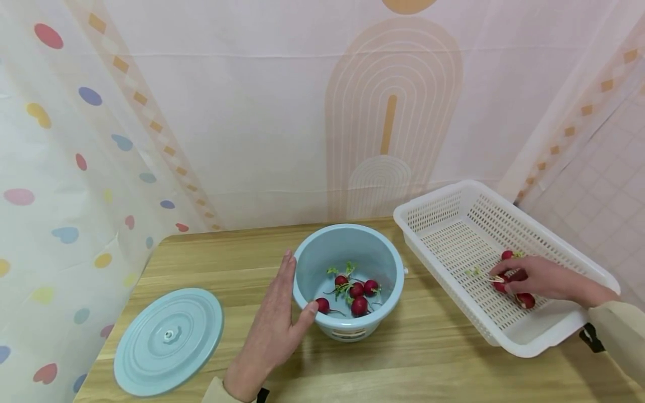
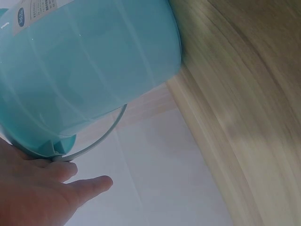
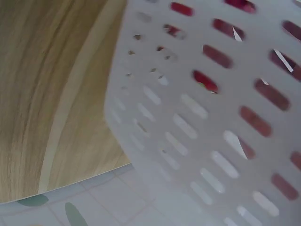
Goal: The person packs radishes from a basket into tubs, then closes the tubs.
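My left hand (image 1: 274,319) rests its straight fingers and thumb on the near-left rim of a light blue bucket (image 1: 347,235). The left wrist view shows these fingers beside the bucket's side and thin handle (image 2: 101,139). Several red radishes (image 1: 359,306) with green tops lie inside the bucket. Over at the right, my right hand (image 1: 546,277) reaches into a white plastic basket (image 1: 438,274) and pinches a radish (image 1: 499,284) between thumb and fingers. Another radish (image 1: 526,301) is just below the hand, and one more (image 1: 506,254) above it. In the right wrist view the slotted basket wall (image 3: 155,150) hides most of the hand.
A round light blue lid (image 1: 168,341) with a small central knob lies flat on the wooden table (image 1: 242,252), left of the bucket. Patterned curtains (image 1: 262,112) hang behind and at the left of the table. The basket's long side stands close to the bucket.
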The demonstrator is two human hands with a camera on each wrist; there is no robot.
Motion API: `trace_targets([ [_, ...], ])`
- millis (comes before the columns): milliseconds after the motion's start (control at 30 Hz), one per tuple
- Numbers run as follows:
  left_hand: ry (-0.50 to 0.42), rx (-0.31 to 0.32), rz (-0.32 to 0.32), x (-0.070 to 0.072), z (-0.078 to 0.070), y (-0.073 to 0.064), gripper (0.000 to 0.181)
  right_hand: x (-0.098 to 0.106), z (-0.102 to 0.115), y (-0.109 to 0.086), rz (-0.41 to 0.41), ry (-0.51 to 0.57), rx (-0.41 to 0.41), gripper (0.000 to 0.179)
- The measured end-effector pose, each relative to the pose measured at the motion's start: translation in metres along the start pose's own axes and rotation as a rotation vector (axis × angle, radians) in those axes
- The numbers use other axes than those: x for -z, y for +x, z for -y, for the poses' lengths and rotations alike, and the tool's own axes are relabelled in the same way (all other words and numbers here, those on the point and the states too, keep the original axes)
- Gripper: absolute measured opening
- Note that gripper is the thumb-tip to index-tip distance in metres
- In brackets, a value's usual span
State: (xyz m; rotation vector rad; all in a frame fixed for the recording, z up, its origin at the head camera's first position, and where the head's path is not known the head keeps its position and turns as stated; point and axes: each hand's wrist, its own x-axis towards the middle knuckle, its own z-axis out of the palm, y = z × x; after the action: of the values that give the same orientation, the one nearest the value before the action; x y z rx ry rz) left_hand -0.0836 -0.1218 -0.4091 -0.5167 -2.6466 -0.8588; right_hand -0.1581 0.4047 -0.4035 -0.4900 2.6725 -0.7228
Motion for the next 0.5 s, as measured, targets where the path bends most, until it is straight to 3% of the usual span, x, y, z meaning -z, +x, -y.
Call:
trace_targets([
  [100, 0.006, 0.004, 0.005, 0.000, 0.000, 0.000, 0.084, 0.003, 0.002, -0.002, -0.035, 0.011, 0.020, 0.034],
  [333, 0.002, -0.001, 0.002, 0.000, 0.001, 0.000, 0.083, 0.009, 0.007, -0.013, -0.191, 0.046, 0.173, 0.031],
  [500, -0.001, -0.007, 0.006, 0.000, 0.000, 0.000, 0.084, 0.011, 0.016, -0.021, -0.281, 0.098, 0.186, 0.032],
])
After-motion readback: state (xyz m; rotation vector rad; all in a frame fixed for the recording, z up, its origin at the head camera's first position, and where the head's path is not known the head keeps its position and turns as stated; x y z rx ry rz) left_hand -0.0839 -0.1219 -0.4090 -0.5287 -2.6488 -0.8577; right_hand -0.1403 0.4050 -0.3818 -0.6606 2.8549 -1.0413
